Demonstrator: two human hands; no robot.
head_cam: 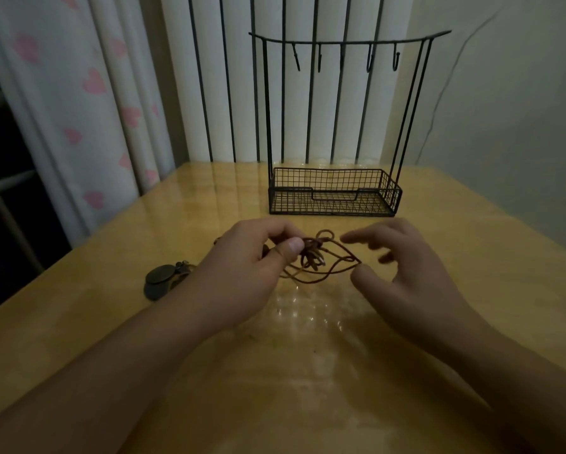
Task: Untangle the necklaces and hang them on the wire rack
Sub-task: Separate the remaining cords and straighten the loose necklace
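The tangled brown cord necklaces (314,257) lie on the wooden table (455,257) between both hands, just in front of the black wire rack (335,191). The left hand (242,267) pinches the knot between thumb and curled fingers, while the right hand (402,267) hovers beside the loops, fingers spread and blurred. Round dark pendants (158,280) rest left of the left wrist.

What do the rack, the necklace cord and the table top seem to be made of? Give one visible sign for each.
Rack: dark metal wire, matt; thin rods, mesh basket.
Necklace cord: brown, probably leather or waxed cord; it holds stiff loops.
Table top: yellowish wood or wood-look under a glossy coating; it reflects light.
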